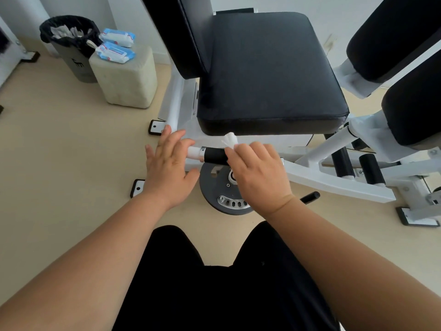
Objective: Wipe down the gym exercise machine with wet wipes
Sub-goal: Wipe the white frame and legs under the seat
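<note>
The gym machine has a white frame (334, 182) and a black padded seat (269, 70). Below the seat's front edge a handle (212, 155) with a black grip and a white end sticks out to the left. My right hand (257, 175) is wrapped over the black grip and holds a crumpled white wet wipe (230, 139) against it. My left hand (169, 163) hovers with spread fingers at the handle's white end, fingertips at or just touching it. A grey round adjuster disc (219, 189) sits under the handle.
Two blue wet wipe packs (117, 45) lie on a beige cube stool (126, 77) at the back left. A bin with a black liner (69, 41), holding used wipes, stands beside it. Black leg pads (410, 68) rise at the right. My black-clad legs fill the foreground.
</note>
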Motion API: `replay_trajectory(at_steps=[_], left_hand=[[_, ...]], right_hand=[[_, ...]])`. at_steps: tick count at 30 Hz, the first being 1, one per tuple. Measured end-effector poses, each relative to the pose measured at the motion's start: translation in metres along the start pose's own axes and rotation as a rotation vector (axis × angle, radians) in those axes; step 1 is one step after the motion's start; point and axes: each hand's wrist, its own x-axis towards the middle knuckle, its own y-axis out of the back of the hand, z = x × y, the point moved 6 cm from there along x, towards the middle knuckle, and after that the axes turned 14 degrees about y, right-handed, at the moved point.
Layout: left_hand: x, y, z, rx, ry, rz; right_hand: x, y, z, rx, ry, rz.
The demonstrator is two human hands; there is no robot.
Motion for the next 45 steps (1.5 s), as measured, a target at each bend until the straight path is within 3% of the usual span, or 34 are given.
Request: replay_trajectory(at_steps=[6, 8, 14, 20, 27, 32, 36, 42, 45], left_hand=[[-0.001, 0.002, 0.004, -0.001, 0.028, -0.008], [-0.002, 0.002, 0.004, 0.005, 0.036, -0.018], [-0.002, 0.003, 0.002, 0.027, 0.025, -0.027], [-0.001, 0.001, 0.002, 0.026, 0.03, -0.02], [-0.001, 0.004, 0.002, 0.074, 0.04, -0.046], [-0.002, 0.004, 0.002, 0.036, 0.03, -0.028], [-0.001, 0.004, 0.003, 0.041, 0.036, -0.031], [-0.001, 0.007, 0.002, 0.113, 0.054, -0.065], [-0.002, 0.008, 0.003, 0.133, 0.053, -0.062]], right_hand=[[-0.018, -0.01, -0.023, 0.036, -0.103, -0.424], [0.0, -0.016, -0.029, 0.024, -0.132, -0.471], [-0.01, -0.01, -0.02, -0.015, -0.125, -0.445], [-0.032, 0.001, -0.002, -0.041, -0.346, -0.442], [0.009, -0.022, -0.043, -0.062, -0.096, -0.417], [-0.049, 0.003, 0.003, -0.073, -0.261, -0.413], [-0.042, 0.0, -0.003, -0.017, -0.362, -0.393], [0.007, -0.017, -0.043, -0.014, -0.085, -0.337], [-0.018, -0.008, -0.019, -0.007, -0.088, -0.269]])
